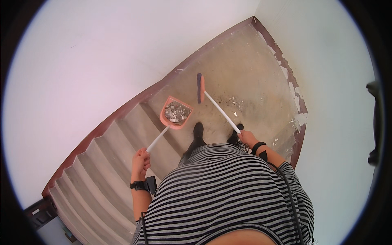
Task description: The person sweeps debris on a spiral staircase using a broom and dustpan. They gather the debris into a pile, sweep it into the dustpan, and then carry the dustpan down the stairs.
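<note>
My left hand [141, 161] grips the white handle of a pink long-handled dustpan [162, 118]. A heap of grey and white debris [177, 112] fills much of the pan, which is at the landing's edge by the stairs. In my right hand [248, 138] is the white handle of a broom [202, 88] with a pink head and dark purple bristles. The broom head is to the right of the pan, apart from it. Loose chips and dust [235, 101] lie on the floor right of the broom handle, with one larger white flake [235, 114] close to my right shoe.
Concrete stairs [101, 157] run off to the left and lower left of the landing [242, 61]. A dark red skirting band [196, 59] borders the white walls; its paint peels on the right side [286, 72]. My black shoes [198, 128] stand on the landing.
</note>
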{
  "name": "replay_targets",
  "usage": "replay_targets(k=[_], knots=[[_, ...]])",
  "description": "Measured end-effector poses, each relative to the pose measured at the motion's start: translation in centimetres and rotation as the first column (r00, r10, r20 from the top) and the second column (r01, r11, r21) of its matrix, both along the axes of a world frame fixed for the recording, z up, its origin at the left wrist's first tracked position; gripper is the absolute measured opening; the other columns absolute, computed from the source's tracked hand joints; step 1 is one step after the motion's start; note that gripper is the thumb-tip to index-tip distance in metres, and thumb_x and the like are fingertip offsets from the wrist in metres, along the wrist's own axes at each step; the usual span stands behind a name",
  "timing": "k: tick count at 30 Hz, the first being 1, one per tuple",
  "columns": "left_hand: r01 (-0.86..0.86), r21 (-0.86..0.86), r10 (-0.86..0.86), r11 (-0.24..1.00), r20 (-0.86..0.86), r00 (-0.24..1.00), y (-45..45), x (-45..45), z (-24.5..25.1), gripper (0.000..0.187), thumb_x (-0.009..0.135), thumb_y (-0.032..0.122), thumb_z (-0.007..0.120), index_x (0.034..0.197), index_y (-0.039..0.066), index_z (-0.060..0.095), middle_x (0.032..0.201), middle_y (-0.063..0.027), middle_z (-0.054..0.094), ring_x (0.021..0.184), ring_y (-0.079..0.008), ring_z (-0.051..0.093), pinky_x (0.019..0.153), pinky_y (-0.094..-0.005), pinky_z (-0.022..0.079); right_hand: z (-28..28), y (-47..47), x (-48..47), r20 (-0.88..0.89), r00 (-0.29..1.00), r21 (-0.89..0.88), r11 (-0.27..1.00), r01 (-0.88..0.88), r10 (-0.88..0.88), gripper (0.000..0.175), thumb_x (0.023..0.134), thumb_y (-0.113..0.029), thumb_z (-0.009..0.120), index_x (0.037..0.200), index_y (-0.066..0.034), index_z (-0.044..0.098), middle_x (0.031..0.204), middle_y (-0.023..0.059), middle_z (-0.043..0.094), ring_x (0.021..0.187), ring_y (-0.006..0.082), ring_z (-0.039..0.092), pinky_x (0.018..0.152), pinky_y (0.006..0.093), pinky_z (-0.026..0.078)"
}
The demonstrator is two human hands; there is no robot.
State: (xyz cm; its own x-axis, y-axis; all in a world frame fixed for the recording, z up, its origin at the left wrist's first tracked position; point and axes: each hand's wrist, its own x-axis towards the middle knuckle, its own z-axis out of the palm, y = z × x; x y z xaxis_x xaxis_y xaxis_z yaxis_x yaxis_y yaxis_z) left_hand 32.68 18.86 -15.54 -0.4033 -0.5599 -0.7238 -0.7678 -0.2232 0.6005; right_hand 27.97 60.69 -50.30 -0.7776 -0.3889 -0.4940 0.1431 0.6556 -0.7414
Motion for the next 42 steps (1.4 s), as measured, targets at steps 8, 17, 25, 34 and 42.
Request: replay_targets(k=[8,17,25,34,42], knots=[[0.211,-0.053,-0.206,0.976,0.098,0.974,2.3,-2.4,-1.4,0.015,0.085,0.002,0.057,0.089,0.014,0.049,0.065,0.0051,0.039,0.044,-0.0031,0.028,0.037,-0.0196,0.022,-4.3,-6.6,-1.9,0.504,0.852,-0.140,0.959,0.245,-0.144,0.033,0.093,-0.026,0.050,0.117,-0.0065,0.062,0.096,0.0232,0.067,0.088,0.0418,0.063,0.080,0.0513,0.049],[0.306,-0.083,-0.299,0.948,0.083,0.951,-4.2,-6.7,-1.7,0.014,0.089,0.009,0.056,0.085,0.014,0.044,0.067,0.0044,0.041,0.045,-0.0029,0.030,0.037,-0.0196,0.023,-3.6,-1.4,7.0,0.492,0.756,0.135,0.896,0.423,-0.432,0.040,0.095,-0.021,0.049,0.132,-0.0079,0.053,0.087,0.0234,0.067,0.075,0.0389,0.065,0.067,0.0469,0.053],[0.239,-0.060,-0.236,0.969,0.055,0.970,-9.0,-4.5,0.7,0.019,0.089,0.009,0.058,0.108,0.010,0.054,0.067,0.0059,0.041,0.045,-0.0020,0.030,0.037,-0.0187,0.023,1.8,-7.2,7.2,0.089,0.976,-0.043,0.979,0.202,-0.197,0.037,0.094,-0.022,0.049,0.128,-0.0068,0.053,0.091,0.0269,0.064,0.083,0.0450,0.061,0.075,0.0501,0.050],[0.265,-0.046,-0.262,0.963,0.057,0.963,-10.9,-3.9,1.8,0.023,0.088,0.006,0.060,0.110,0.008,0.055,0.067,0.0058,0.041,0.045,-0.0021,0.030,0.038,-0.0178,0.022,-1.7,-8.5,8.0,0.517,0.775,0.174,0.931,0.321,-0.364,0.033,0.096,-0.022,0.046,0.125,-0.0088,0.057,0.089,0.0203,0.067,0.072,0.0362,0.066,0.065,0.0457,0.053],[0.223,-0.038,-0.219,0.974,0.086,0.972,-10.5,-3.0,0.5,0.022,0.087,0.004,0.057,0.109,0.008,0.054,0.066,0.0055,0.039,0.045,-0.0031,0.030,0.038,-0.0192,0.023,3.4,-4.7,10.9,0.323,0.841,0.112,0.900,0.421,-0.434,0.038,0.096,-0.019,0.048,0.130,-0.0042,0.055,0.077,0.0202,0.065,0.055,0.0319,0.062,0.050,0.0417,0.049]])
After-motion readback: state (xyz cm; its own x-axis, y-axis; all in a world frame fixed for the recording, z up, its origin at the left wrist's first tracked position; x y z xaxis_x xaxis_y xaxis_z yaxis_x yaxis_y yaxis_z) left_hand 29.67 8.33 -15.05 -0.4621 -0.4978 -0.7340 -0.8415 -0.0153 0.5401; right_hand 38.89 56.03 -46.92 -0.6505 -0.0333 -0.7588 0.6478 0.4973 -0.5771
